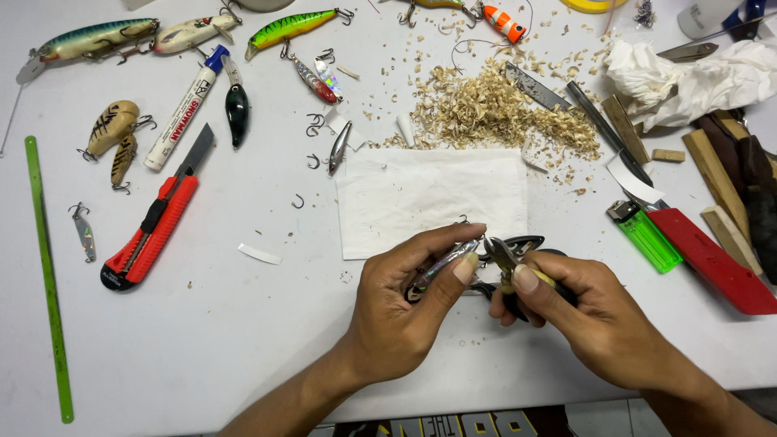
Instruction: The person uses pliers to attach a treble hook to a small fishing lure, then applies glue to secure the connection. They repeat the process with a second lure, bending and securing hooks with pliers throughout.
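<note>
While the left hand (396,311) pinches a silver lure (443,263) — pliers (503,252) clenched in the right hand (591,311) meet its tip.

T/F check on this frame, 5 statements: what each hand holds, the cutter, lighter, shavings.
1. The left hand holds a silver lure. True.
2. The right hand holds the marker. False: it holds pliers, whose tip meets the lure; the marker lies far to the left on the table.
3. The orange cutter lies left of the white paper sheet. True.
4. The green lighter is in the left hand. False: it lies on the table, right of the sheet.
5. The wood shavings are piled below the hands. False: they lie above the sheet, farther from the person.
</note>
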